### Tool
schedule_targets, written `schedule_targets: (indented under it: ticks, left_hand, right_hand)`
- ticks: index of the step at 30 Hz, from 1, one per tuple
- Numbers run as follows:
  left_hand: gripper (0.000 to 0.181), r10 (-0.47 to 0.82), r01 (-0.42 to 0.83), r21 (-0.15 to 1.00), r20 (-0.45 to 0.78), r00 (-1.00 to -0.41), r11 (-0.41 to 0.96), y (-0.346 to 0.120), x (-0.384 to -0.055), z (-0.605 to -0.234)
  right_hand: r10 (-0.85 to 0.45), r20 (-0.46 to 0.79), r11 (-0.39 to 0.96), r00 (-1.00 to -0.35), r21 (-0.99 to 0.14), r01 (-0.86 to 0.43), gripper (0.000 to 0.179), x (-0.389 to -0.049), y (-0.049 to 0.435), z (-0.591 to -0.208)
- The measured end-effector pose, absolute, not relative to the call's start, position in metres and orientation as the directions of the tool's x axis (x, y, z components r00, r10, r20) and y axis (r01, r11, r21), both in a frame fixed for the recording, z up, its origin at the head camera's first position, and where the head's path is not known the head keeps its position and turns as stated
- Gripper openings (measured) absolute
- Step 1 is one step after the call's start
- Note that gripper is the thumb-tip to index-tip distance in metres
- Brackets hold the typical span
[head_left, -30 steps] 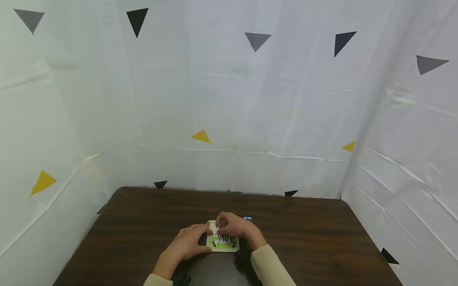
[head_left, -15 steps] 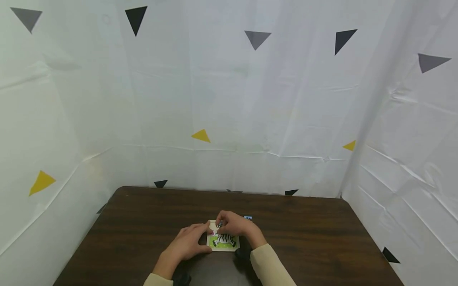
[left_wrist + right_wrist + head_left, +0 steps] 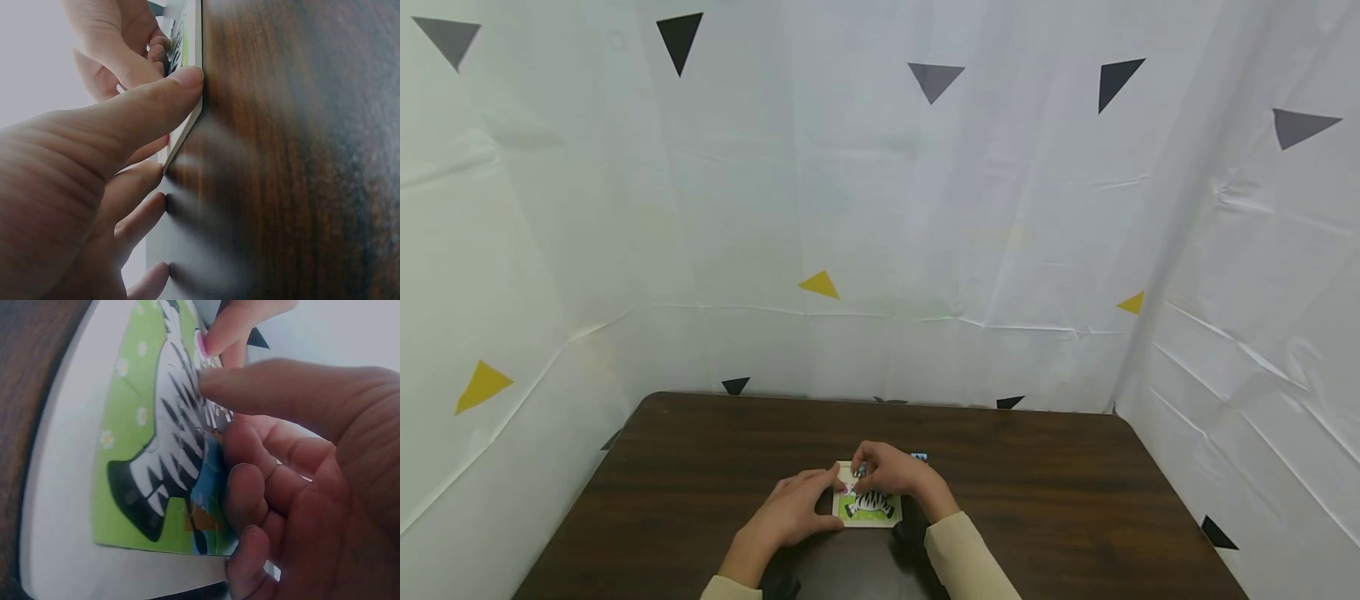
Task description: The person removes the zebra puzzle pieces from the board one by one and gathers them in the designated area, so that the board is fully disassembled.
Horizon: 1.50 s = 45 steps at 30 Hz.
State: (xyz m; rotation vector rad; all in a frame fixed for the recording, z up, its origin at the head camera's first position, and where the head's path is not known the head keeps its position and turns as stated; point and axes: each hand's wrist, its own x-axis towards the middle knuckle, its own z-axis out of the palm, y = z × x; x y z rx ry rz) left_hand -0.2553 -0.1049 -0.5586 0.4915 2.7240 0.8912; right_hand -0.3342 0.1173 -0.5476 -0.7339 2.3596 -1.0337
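A square zebra jigsaw puzzle (image 3: 872, 518) with a pale frame lies flat on the table in the head view. My left hand (image 3: 793, 508) holds its left side, the thumb at the near edge and the index finger higher up. In the left wrist view the thumb (image 3: 184, 80) presses the frame's edge. Over the upper part of the picture, my right hand (image 3: 891, 472) pinches a small striped puzzle piece (image 3: 217, 417) between thumb and fingers. Those fingers partly hide the piece, so whether it sits in its slot I cannot tell.
A small blue piece (image 3: 919, 457) lies on the dark wooden table (image 3: 1037, 500), just behind the right hand. White sheeting (image 3: 880, 208) with coloured triangles surrounds the table's back and sides. A dark grey surface (image 3: 853, 571) is at the near edge, between the forearms.
The small piece under the right fingers looks slightly turned. Both hands and the puzzle keep their places; the head view shifts a little.
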Motion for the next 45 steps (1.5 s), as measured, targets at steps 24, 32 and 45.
schedule_targets:
  ticks: [24,32,45]
  left_hand:
    - [0.071,0.386,0.238,0.613,-0.119,-0.915,0.754,-0.1055,-0.2534,-0.5570]
    - [0.064,0.382,0.226,0.618,-0.132,-0.915,0.753,-0.1047,-0.2520,-0.5540]
    - [0.056,0.392,0.246,0.614,-0.113,-0.913,0.750,-0.1066,-0.2520,-0.5553]
  right_hand:
    - [-0.632,-0.169,0.560,-0.756,-0.775,-0.295,0.024,-0.3318,0.1163,-0.5459]
    - [-0.616,-0.159,0.589,-0.771,-0.743,-0.317,0.024,-0.3318,0.1166,-0.5513]
    - [-0.574,-0.122,0.634,-0.810,-0.692,-0.344,0.025,-0.3266,0.1159,-0.5516]
